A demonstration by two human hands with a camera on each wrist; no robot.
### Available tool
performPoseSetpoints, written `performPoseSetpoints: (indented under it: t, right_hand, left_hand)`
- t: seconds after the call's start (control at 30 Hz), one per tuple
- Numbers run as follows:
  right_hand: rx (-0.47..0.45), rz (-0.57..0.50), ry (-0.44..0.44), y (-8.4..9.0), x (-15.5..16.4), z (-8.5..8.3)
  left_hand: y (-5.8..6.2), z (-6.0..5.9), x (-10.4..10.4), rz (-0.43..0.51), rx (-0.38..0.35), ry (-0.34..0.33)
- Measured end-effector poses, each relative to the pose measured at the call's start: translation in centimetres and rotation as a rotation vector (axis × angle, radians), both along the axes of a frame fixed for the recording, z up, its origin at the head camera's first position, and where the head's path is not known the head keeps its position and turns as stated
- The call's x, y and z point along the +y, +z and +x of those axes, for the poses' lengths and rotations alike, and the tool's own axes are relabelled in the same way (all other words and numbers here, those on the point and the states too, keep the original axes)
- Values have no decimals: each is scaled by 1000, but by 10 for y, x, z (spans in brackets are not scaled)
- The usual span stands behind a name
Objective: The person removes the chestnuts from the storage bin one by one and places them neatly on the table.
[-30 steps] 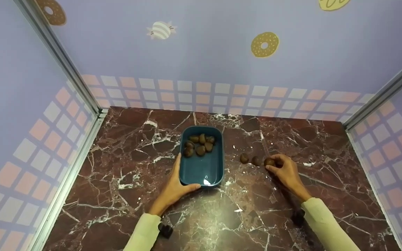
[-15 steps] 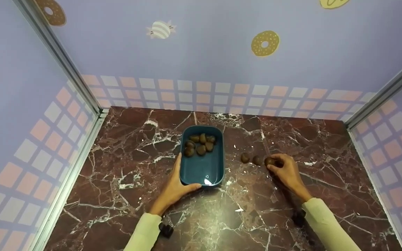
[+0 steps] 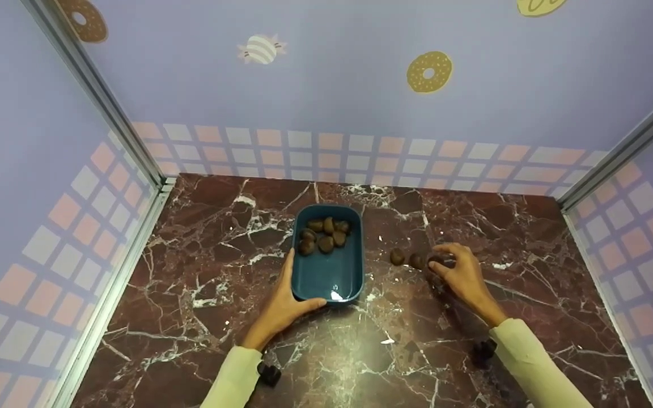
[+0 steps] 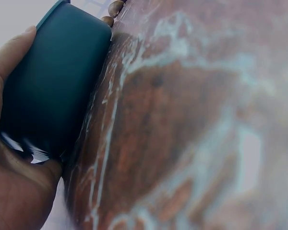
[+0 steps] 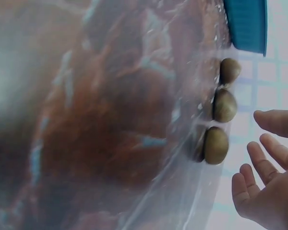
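Note:
My left hand grips the near left corner of a dark teal rectangular container, fingers along its left side and thumb at the near edge. In the left wrist view, the same hand lies against the container's outer wall. Several brown chestnuts lie in its far half. To its right, three chestnuts sit in a row on the tabletop, among them the left one and the middle one. My right hand hovers at the rightmost chestnut, fingers spread and apart from it in the right wrist view.
The table is glossy dark red marble with white veins. Purple patterned walls enclose it at the back and on both sides, with metal strips at the corners.
My right thumb and fingers, earlier around the rightmost chestnut, have parted and let it go where it lies. The left hand and the container have stayed in place.

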State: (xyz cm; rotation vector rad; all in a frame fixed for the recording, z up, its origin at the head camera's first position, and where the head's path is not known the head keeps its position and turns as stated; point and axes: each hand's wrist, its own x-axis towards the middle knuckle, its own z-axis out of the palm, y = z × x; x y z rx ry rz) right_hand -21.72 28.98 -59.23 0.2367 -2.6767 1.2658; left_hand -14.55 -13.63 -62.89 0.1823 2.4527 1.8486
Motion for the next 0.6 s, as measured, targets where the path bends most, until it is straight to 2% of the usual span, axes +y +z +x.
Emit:
performPoseSetpoints:
  t: [0.2,0.47,0.6]
  right_hand:
    - [69,7,54,7,-13,0]
    - [81,37,84,18,-31,-2]
    - [112,51,130,24,-43,-3]
  left_hand:
    - [0,-1,0,-6,11,3]
    - [-1,-1,0,-3,13,9]
    - [1,0,0,-2,11,5]
